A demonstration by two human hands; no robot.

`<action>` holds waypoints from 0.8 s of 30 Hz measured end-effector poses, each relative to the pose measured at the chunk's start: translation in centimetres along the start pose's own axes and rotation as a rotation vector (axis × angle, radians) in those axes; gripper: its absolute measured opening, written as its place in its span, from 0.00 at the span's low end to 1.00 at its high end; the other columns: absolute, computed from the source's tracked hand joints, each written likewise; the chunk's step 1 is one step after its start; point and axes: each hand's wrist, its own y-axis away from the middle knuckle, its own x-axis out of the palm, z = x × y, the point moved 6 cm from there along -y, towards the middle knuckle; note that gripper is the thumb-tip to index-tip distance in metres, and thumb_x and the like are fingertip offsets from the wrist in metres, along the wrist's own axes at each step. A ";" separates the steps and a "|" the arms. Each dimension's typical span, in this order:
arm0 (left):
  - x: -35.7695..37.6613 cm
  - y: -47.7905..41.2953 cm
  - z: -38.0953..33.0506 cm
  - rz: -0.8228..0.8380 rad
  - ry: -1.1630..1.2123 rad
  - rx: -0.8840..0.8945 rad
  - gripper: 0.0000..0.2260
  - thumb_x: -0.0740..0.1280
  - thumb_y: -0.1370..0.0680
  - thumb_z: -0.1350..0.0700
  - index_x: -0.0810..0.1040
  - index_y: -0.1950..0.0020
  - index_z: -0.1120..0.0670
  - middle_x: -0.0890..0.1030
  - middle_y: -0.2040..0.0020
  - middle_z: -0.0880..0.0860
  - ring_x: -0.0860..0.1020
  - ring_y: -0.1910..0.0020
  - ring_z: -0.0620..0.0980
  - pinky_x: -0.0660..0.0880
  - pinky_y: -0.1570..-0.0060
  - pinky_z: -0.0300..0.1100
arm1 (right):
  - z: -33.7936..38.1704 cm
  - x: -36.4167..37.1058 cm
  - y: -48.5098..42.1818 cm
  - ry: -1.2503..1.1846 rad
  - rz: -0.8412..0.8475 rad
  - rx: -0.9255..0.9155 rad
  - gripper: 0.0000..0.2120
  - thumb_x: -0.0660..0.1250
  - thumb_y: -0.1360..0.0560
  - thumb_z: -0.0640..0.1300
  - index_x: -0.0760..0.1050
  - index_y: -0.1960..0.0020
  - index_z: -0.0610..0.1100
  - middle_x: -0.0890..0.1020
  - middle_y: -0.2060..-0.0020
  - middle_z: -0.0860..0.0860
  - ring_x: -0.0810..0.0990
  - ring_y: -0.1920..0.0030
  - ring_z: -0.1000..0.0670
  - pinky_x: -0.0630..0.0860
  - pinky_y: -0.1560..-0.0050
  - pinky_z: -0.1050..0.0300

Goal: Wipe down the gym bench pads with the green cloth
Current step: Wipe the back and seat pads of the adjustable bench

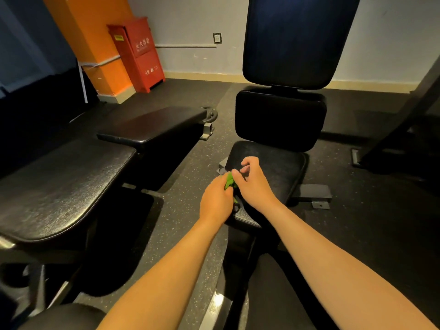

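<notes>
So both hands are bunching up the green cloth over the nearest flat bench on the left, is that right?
Not quite. The left hand and right hand do hold the green cloth, but over the seat pad of the upright bench in the middle, not the flat bench on the left. The head view shows it.

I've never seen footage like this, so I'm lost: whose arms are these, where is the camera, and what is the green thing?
The one picture comes from a camera worn on a person's head, looking forward and down, so the bare arms are that person's own. The left hand and right hand hold a bunched green cloth between them over the near part of a black seat pad. Behind it rise a smaller pad and a tall back pad. To the left stand flat benches, by the wall a red cabinet.
</notes>
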 end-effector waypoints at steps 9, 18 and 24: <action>0.5 -7.0 -1.0 0.263 0.362 -0.129 0.33 0.61 0.19 0.62 0.50 0.18 0.47 0.62 0.21 0.49 0.64 0.24 0.47 0.64 0.31 0.42 | -2.9 -4.6 -4.0 0.049 -0.330 0.150 0.15 0.60 0.25 0.31 0.80 0.51 0.47 0.76 0.47 0.46 0.75 0.51 0.49 0.63 0.54 0.66; 5.5 -9.1 4.1 0.437 0.158 -0.304 0.28 0.54 0.15 0.53 0.45 0.18 0.44 0.62 0.21 0.57 0.60 0.24 0.64 0.61 0.27 0.53 | -3.2 2.4 -8.9 0.499 0.169 0.025 0.24 0.61 0.21 0.33 0.64 0.26 0.33 0.64 0.26 0.39 0.67 0.29 0.42 0.68 0.34 0.56; 6.1 -9.5 4.7 0.402 0.141 -0.241 0.26 0.51 0.14 0.54 0.44 0.18 0.43 0.58 0.19 0.53 0.55 0.22 0.62 0.53 0.23 0.55 | -2.8 3.1 -11.3 0.638 0.254 -0.083 0.27 0.60 0.24 0.31 0.67 0.25 0.44 0.61 0.23 0.47 0.57 0.23 0.45 0.53 0.24 0.51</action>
